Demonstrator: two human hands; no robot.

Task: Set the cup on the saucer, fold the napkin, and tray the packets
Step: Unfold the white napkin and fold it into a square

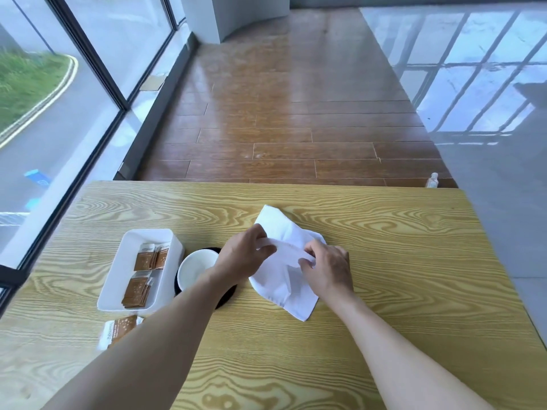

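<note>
A white cloth napkin [281,279] lies rumpled in the middle of the wooden table [399,261]. My left hand [244,255] pinches its upper left edge, and my right hand [328,269] pinches a fold close beside it. Left of the napkin stands a white cup [196,269] on a black saucer [226,295], partly hidden by my left forearm. A white rectangular tray [118,270] further left holds several brown packets [148,258]. More brown packets [118,331] lie on the table just in front of the tray.
The table's far edge runs across the middle of the view, with wooden floor beyond. A small clear bottle [432,180] stands on the floor past the far right corner. Tall windows line the left side.
</note>
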